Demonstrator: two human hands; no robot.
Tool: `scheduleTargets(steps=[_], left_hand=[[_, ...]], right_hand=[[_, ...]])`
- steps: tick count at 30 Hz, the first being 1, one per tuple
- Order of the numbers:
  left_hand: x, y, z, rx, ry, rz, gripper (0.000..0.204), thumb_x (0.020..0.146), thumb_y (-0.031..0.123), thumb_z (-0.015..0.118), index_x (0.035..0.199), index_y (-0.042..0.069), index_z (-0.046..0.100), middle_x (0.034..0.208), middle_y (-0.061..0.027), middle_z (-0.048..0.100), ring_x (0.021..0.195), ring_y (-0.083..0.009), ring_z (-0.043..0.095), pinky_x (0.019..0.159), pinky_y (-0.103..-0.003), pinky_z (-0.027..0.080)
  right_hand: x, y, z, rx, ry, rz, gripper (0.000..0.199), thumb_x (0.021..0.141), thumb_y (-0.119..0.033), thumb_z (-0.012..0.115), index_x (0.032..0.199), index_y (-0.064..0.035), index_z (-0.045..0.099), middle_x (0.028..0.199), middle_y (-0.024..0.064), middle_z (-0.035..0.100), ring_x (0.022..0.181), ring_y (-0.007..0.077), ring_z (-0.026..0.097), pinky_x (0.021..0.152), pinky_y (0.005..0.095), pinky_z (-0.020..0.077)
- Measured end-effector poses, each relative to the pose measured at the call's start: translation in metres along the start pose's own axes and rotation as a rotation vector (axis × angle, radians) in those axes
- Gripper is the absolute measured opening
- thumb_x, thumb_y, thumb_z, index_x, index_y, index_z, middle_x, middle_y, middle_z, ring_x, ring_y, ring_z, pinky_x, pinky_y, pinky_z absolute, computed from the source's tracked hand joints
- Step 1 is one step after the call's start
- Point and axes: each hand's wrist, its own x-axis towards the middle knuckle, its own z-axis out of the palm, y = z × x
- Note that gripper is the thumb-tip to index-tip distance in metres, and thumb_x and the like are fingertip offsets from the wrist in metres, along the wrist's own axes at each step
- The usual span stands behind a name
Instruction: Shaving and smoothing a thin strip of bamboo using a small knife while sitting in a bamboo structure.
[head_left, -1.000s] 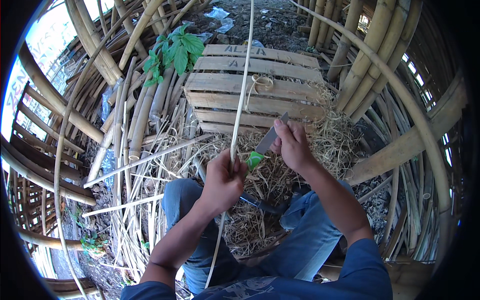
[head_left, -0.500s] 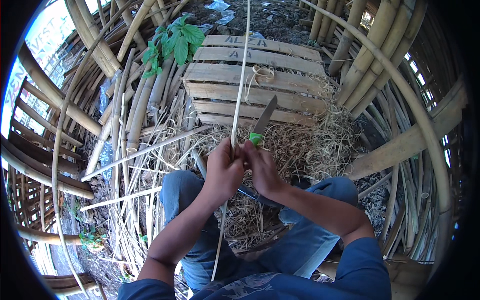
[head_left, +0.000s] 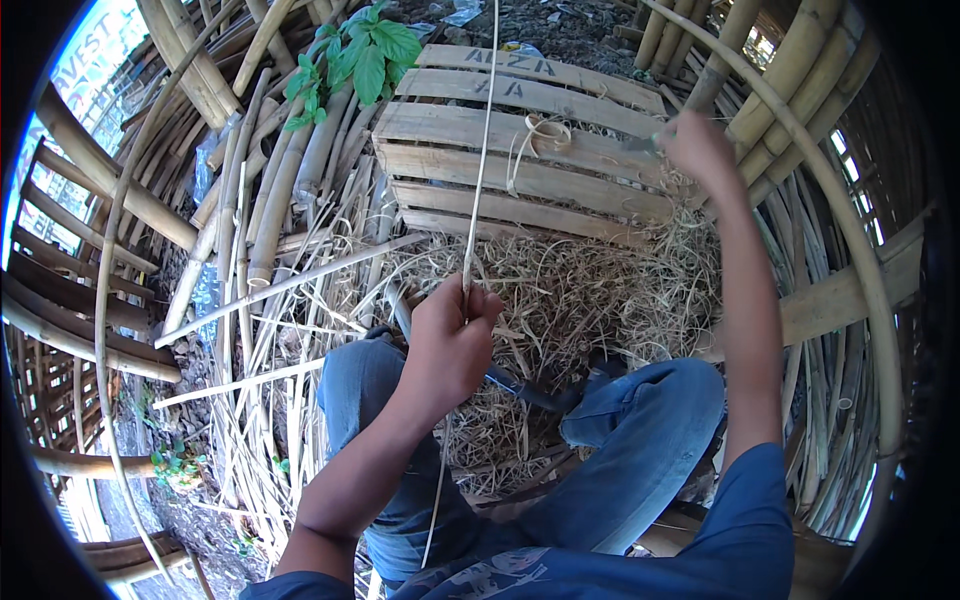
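Note:
My left hand (head_left: 455, 340) is closed round a long, thin bamboo strip (head_left: 482, 170), above my knees. The strip runs from the top of the view down past my lap, nearly upright in the picture. Out to the far right, my right hand (head_left: 700, 152) is raised away from the strip and blurred by motion. It grips a knife (head_left: 642, 145) with a green part by the handle, its blade pointing left over the crate's right end. A heap of pale shavings (head_left: 570, 285) lies on the ground ahead of my legs.
A slatted wooden crate (head_left: 600, 188) lies ahead with a curled shaving (head_left: 550, 135) on it. Loose bamboo strips (head_left: 250, 450) cover the ground at left, beside a leafy green plant (head_left: 370, 60). Thick bamboo poles (head_left: 800, 90) lean at right; a curved pole (head_left: 860, 270) bends past my right side.
My right hand has swung from beside my left hand up and out to the far right, carrying the knife. My left hand keeps its hold on the bamboo strip in nearly the same place.

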Motion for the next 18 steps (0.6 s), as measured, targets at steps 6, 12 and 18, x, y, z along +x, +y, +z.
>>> scheduleTargets(steps=[6,12,18], left_hand=[[0.003,0.001,0.009,0.01,-0.01,0.004,0.018,0.086,0.007,0.057,0.073,0.002,0.044,0.066,0.0002,0.047,0.064,-0.0066,0.04,0.058,-0.025,0.037],[0.004,-0.001,0.005,-0.171,-0.045,-0.063,0.014,0.085,0.007,0.058,0.076,0.003,0.047,0.061,0.0015,0.046,0.057,-0.0042,0.04,0.048,-0.023,0.034],[-0.001,0.029,0.0,-0.467,-0.17,-0.211,0.034,0.097,0.035,0.04,0.097,0.004,0.052,0.069,-0.0012,0.052,0.051,-0.0049,0.038,0.045,-0.019,0.03]], right_hand=[[0.07,-0.004,0.027,-0.19,-0.004,-0.034,0.033,0.074,-0.025,0.065,0.095,0.0,0.066,0.093,0.0209,0.066,0.091,0.035,0.063,0.079,0.0414,0.049],[0.073,-0.01,0.039,-0.11,-0.046,-0.08,0.037,0.07,-0.023,0.068,0.094,0.0042,0.064,0.097,0.024,0.064,0.093,0.0381,0.062,0.079,0.0426,0.0485],[0.076,0.028,0.053,0.109,-0.091,-0.023,0.028,0.073,-0.016,0.064,0.087,0.0081,0.062,0.086,0.0255,0.064,0.085,0.0354,0.064,0.073,0.0408,0.0494]])
